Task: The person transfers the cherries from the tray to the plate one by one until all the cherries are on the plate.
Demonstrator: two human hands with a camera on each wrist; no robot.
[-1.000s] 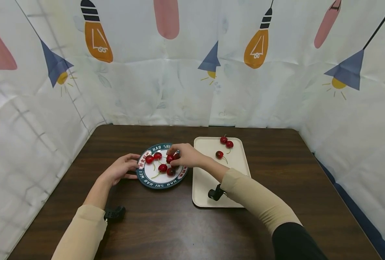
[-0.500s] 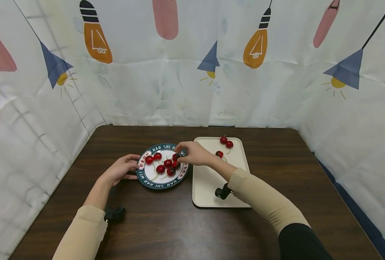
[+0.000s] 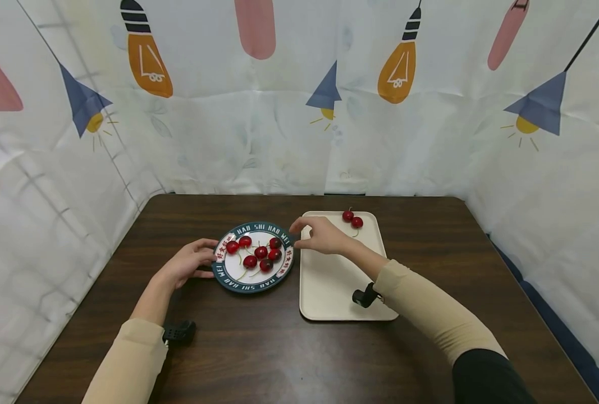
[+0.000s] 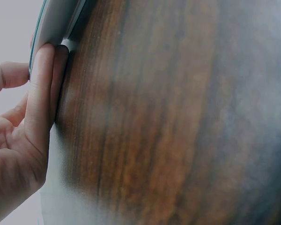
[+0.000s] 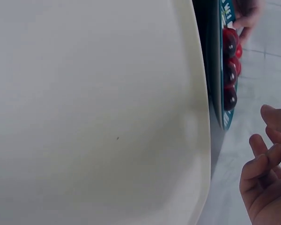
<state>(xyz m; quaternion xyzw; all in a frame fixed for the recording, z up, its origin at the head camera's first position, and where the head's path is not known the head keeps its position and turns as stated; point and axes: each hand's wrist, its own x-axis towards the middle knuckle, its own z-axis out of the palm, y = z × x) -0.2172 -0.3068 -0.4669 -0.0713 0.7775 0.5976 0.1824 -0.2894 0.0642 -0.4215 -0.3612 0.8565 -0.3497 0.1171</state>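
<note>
My left hand [image 3: 192, 262] holds the near-left rim of a round plate [image 3: 248, 288] with a blue-green lettered border. In the left wrist view, a finger reaches beneath the plate's edge [image 4: 61, 18] and another touches the rim from the other side. Several dark red cherries [image 3: 261, 252], some with green stems, lie on the plate. My right hand [image 3: 323, 235] hovers just right of the plate, over the left part of a cream tray [image 3: 329, 292], fingers loosely bent around nothing. Two cherries [image 3: 352, 219] lie at the tray's far end.
The tray stands right beside the plate on a dark wooden table [image 3: 248, 348]. A white curtain [image 3: 213, 146] printed with lamps and bulbs hangs behind the table's far edge and along both sides.
My right hand has let go of a cherry on the plate's right side and drawn back rightward over the tray. It now covers where a third tray cherry showed. My left hand stays put.
</note>
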